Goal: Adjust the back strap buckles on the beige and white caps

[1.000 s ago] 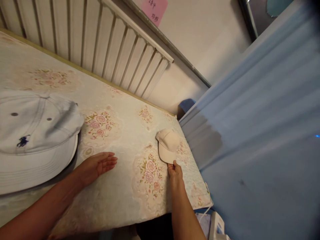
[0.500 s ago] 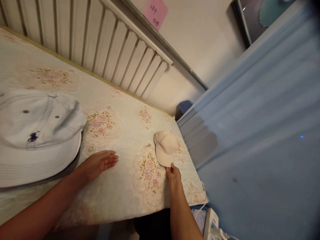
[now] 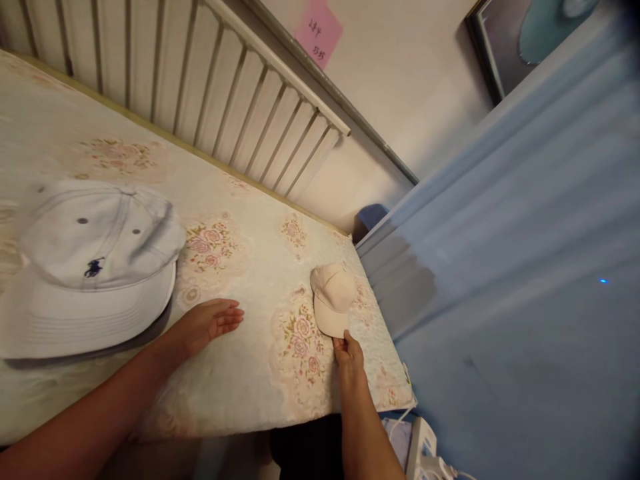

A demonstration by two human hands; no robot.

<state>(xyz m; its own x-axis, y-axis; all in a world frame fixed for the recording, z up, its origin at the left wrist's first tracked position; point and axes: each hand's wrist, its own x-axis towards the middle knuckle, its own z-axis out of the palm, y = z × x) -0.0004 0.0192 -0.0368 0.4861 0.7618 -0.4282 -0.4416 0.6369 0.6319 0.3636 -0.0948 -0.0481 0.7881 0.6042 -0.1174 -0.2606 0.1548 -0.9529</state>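
Observation:
On the right part of the flowered tablecloth is a beige baseball cap, its brim towards me. My right hand pinches the brim's near edge, thumb on top and fingers below. A larger-looking white baseball cap with a small dark horse-and-rider emblem lies at the left, brim also facing me. My left hand hovers or rests over the cloth just right of that white cap's brim, fingers stretched out and holding nothing.
A slatted white radiator runs along the table's far edge. A blue curtain hangs on the right. Below the right corner are a white power strip and cables. A pink note is on the wall, near a framed picture.
The view has shifted slightly left, so everything sits a little further right. Both hands keep nearly the same pose, the right one still on the beige cap's brim.

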